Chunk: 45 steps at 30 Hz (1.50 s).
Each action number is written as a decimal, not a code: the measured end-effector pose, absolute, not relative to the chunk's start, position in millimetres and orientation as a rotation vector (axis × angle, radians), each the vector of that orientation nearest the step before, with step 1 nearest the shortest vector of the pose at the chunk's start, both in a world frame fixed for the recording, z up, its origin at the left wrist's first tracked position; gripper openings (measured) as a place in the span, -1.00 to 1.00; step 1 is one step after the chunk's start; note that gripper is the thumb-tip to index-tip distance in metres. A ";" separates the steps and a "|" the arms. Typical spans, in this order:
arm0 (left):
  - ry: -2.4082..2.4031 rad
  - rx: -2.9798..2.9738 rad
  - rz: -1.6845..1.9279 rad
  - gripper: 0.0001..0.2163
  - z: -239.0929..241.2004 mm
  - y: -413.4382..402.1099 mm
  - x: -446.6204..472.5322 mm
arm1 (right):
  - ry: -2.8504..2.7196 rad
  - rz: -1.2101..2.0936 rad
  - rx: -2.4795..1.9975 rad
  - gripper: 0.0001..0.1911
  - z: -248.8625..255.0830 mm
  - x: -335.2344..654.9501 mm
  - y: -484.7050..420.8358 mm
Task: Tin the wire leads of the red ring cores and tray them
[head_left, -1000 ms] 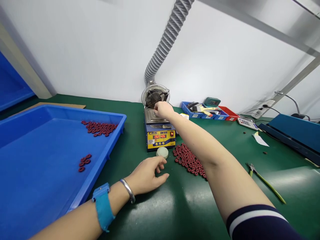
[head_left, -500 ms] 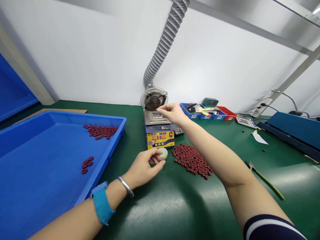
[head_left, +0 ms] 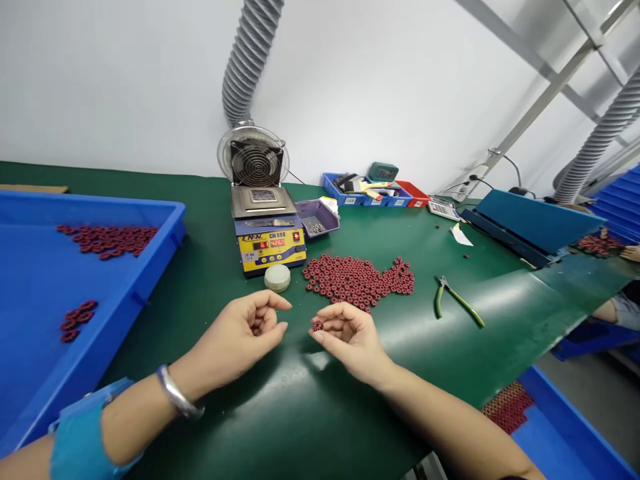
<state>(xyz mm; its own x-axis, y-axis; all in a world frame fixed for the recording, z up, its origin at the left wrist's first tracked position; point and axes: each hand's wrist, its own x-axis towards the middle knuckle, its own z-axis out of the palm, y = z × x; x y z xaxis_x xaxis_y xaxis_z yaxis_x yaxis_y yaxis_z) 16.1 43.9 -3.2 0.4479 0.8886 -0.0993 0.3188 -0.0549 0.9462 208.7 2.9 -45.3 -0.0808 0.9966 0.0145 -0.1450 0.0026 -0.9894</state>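
My right hand [head_left: 350,340] pinches a small red toothed ring [head_left: 317,325] between thumb and fingertips, low over the green table. Facing it from the left is my left hand [head_left: 245,330], thumb and index finger apart and the other fingers curled, with nothing visible in it. Just beyond the hands lies a pile of similar red rings [head_left: 350,277]. A round pale tin [head_left: 277,278] stands in front of the yellow and blue heating unit [head_left: 273,247], whose metal top plate [head_left: 263,202] has a fan behind it.
At the left stands a large blue tray [head_left: 165,227] with more red rings. Cutting pliers [head_left: 457,300] lie on the right. A purple bin [head_left: 320,219] of small metal parts, tool bins [head_left: 360,197] and a teal machine [head_left: 533,223] sit farther back. A co-worker's arm shows at the right edge.
My right hand has come back from above the heating unit and now holds a red ring near my left hand. My left hand has moved away from the tin. The view has turned right.
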 end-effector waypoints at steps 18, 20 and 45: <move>1.013 1.530 0.429 -0.80 -8.3 35.0 31.9 | -0.914 1.700 -0.970 -0.61 -51.0 209.2 -3.2; 1.016 1.504 0.458 -0.82 -8.4 35.2 32.3 | -0.906 1.743 -0.954 -0.62 -50.4 210.4 -2.7; 1.007 1.514 0.490 -0.91 -7.3 34.8 32.6 | -0.852 1.844 -0.898 -0.65 -51.8 210.6 -3.6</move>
